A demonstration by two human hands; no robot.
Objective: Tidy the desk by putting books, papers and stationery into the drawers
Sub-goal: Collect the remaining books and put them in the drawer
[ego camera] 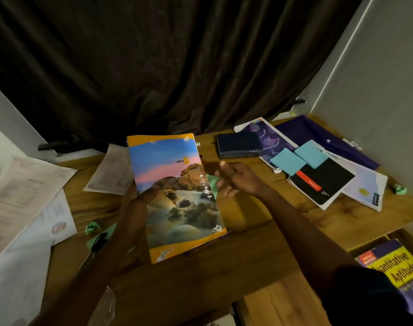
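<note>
Above the desk (259, 231), left hand (139, 198) fingers (151, 190) gripping "you" notebook (175, 165), right hand (236, 180) fingers relaxed, "Quantitative Aptitude" book (398, 267) in drawer (367, 243)

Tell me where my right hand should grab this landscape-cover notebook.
Probably the right long edge, midway, coming from the right. The landscape-cover notebook is held up at a tilt, the left hand grips its left edge, and the open right hand hangs beside the free edge.

Desk (259, 222): grained wood, matt. Notebook (177, 196): glossy printed paper cover. Curtain (168, 67): dark cloth. Sheets (24, 194): matt paper.
</note>
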